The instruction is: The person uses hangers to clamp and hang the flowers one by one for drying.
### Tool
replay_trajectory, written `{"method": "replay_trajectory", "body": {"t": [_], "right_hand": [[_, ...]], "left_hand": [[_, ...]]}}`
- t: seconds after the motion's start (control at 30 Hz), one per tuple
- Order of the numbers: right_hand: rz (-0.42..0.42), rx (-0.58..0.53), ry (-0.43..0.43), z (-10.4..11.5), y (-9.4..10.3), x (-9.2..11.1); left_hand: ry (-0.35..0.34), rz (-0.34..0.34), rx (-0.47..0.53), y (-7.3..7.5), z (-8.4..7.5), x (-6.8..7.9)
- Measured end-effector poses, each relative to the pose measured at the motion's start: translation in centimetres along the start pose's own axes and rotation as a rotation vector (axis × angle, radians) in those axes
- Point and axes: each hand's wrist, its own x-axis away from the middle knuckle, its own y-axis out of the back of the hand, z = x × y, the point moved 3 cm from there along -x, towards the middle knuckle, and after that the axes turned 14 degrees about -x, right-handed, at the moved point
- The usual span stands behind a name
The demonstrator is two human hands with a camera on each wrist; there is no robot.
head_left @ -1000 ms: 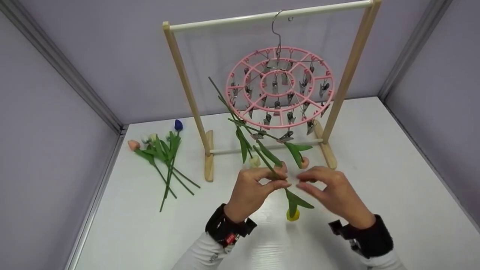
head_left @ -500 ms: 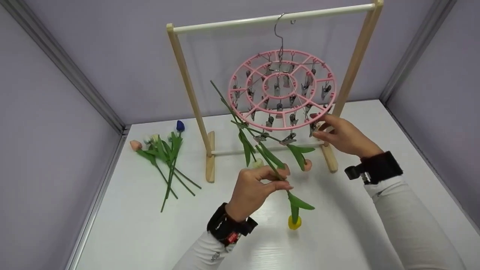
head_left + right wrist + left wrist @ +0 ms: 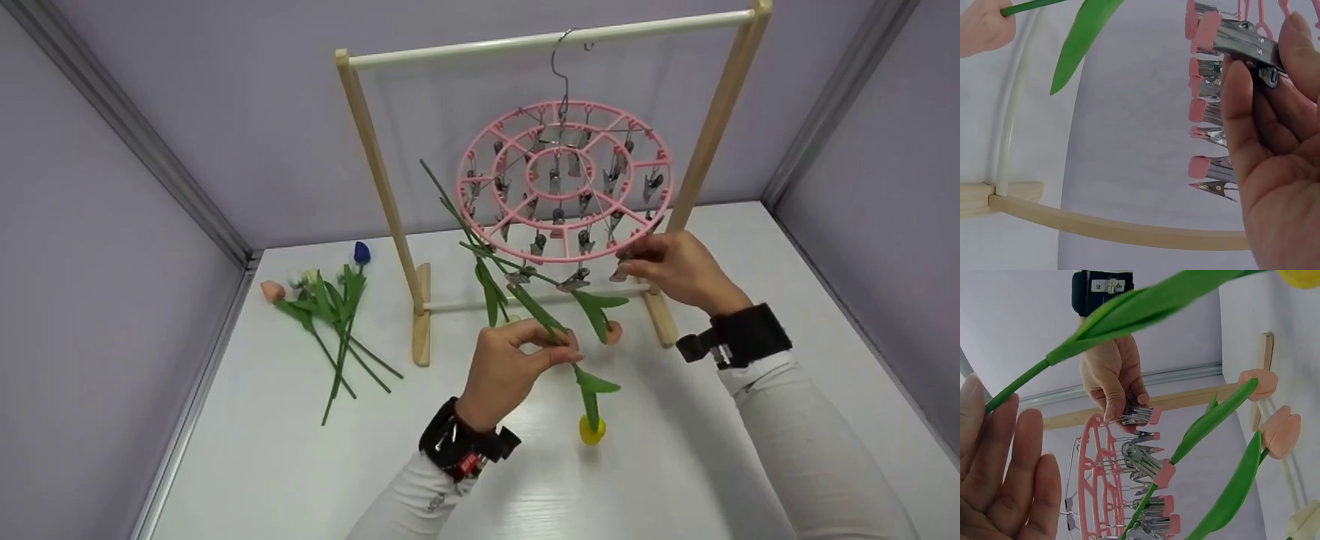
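My left hand pinches the green stem of a yellow artificial tulip, which hangs flower-down over the white table. My right hand is at the right front rim of a pink round clip hanger. Between its thumb and fingers it pinches a metal clip with pink tips. Farther left along the rim, several tulips hang head-down in clips, among them a peach tulip and a cream tulip. The left hand partly hides these flowers in the head view.
The hanger's hook hangs on the white top bar of a rack with wooden posts. Left of the rack, a loose pile of tulips lies on the table, including a blue tulip. Grey-lilac panels enclose the table.
My right hand has moved from beside the left hand up to the hanger's rim and taken hold of a clip. My left hand, with the yellow tulip, has risen slightly in the last half second.
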Motion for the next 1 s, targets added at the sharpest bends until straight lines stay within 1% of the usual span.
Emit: {"method": "replay_trajectory", "body": {"t": [0.13,0.2,0.3,0.37,0.47,0.63,0.8,1.0], "right_hand": [[-0.132,-0.015,0.036,0.1,-0.9,0.7],[-0.200,-0.053,0.050,0.1,-1.4,1.0],[-0.281,-0.124,0.068,0.2,-2.2,1.5],[-0.325,-0.192,0.071,0.2,-2.7,1.8],[-0.369,-0.278,0.074,0.3,-3.3,2.1],[-0.427,-0.393,0.065,0.4,-3.8,2.4],[-0.476,-0.477,0.054,0.6,-4.0,2.8],[-0.485,-0.542,0.061,1.2,-4.2,3.0]], "left_hand": [[0.014,-0.064,-0.026,0.1,0.2,-0.7],[0.036,-0.091,-0.007,0.1,0.4,-1.1],[0.108,-0.123,0.027,0.0,0.7,-1.6],[0.161,-0.138,0.046,-0.2,1.0,-1.9],[0.215,-0.156,0.066,-0.6,1.4,-2.3],[0.234,-0.178,0.124,-1.4,2.1,-2.9],[0.250,-0.212,0.094,-2.3,2.8,-3.6],[0.298,-0.265,0.036,-3.1,3.5,-4.6]]}}
